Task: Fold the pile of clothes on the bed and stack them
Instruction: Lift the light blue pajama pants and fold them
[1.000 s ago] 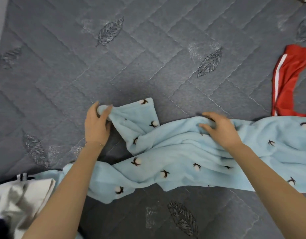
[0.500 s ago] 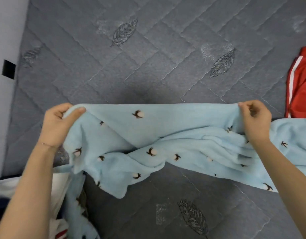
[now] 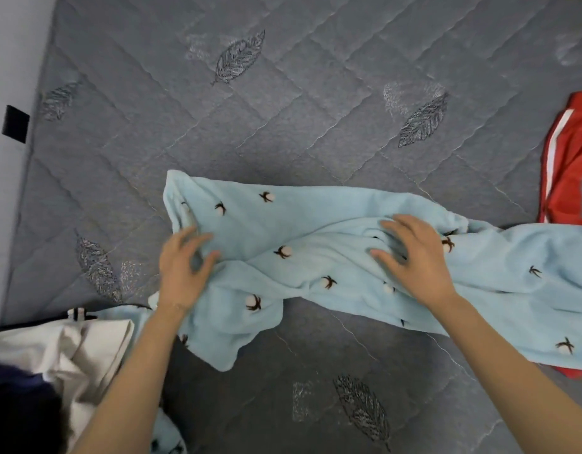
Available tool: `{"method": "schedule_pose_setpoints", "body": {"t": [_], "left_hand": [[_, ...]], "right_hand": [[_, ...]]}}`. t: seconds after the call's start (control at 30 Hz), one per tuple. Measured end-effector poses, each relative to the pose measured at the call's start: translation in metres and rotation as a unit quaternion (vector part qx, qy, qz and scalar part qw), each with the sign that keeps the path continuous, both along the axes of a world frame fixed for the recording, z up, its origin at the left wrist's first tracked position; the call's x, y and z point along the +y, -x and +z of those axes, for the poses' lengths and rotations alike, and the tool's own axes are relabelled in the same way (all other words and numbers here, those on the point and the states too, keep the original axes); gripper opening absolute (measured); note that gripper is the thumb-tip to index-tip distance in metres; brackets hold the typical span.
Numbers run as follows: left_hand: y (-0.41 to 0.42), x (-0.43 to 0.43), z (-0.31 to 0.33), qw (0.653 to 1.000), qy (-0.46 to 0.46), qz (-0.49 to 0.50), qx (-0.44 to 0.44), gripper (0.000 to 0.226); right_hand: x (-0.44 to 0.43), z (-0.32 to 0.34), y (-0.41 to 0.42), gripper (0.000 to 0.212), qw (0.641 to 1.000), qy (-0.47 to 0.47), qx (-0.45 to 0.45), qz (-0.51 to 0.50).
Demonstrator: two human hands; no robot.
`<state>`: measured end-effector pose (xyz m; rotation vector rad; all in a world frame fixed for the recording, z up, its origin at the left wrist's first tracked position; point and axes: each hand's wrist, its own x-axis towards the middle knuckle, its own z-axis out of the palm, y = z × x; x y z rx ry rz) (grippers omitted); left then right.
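A light blue fleece garment (image 3: pixel 315 224) with small cotton-flower prints lies crumpled across the grey quilted bed (image 3: pixel 283 109), stretching from the middle to the right edge. My left hand (image 3: pixel 184 267) hovers over its left end with fingers spread and curled, holding nothing. My right hand (image 3: pixel 414 257) rests flat on the bunched middle of the garment, fingers apart. A red garment with a white stripe (image 3: pixel 568 158) lies at the right, partly under the blue one.
A pile of white and dark clothes (image 3: pixel 70 355) sits at the lower left by the bed's corner. The pale wall (image 3: pixel 7 158) with a black tag runs along the left edge. Bare quilt lies beyond and in front of the blue garment.
Both hands had lifted and stretched the blue garment's top edge wide; now it lies back on the bed, let go, and both hands have moved inward over it.
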<state>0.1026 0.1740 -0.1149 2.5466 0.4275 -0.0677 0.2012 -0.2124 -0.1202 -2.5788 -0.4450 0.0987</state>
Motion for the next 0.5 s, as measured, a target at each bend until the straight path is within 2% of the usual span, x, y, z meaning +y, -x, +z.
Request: {"method": "schedule_pose_setpoints", "body": {"t": [0.1,0.17,0.2,0.3,0.33,0.43,0.5], "left_hand": [[0.020,-0.025,0.000,0.990,0.067,-0.085,0.091,0.063],[0.029,-0.032,0.001,0.984,0.040,-0.110,0.137,0.073],[0.030,-0.031,0.001,0.983,0.018,-0.113,0.142,0.079],[0.031,-0.021,0.003,0.981,-0.083,-0.090,0.153,0.086],[0.031,-0.016,0.006,0.975,-0.126,-0.072,0.170,0.086],[0.038,0.004,0.009,0.958,-0.173,-0.038,0.223,0.089],[0.044,0.010,0.009,0.968,-0.145,-0.068,0.193,0.080]], "right_hand": [[-0.002,-0.011,0.019,0.078,0.995,0.082,0.056,0.014],[-0.005,-0.017,0.024,0.079,0.991,0.120,0.054,0.031],[-0.006,-0.019,0.024,0.073,0.991,0.121,0.044,0.035],[-0.006,-0.017,0.027,0.040,0.998,0.066,-0.011,0.012],[-0.007,-0.014,0.029,0.035,0.999,0.043,-0.025,-0.004],[-0.014,-0.006,0.030,0.037,0.999,-0.014,-0.014,-0.039],[-0.018,-0.004,0.030,0.040,0.999,-0.028,0.004,-0.040]]}}
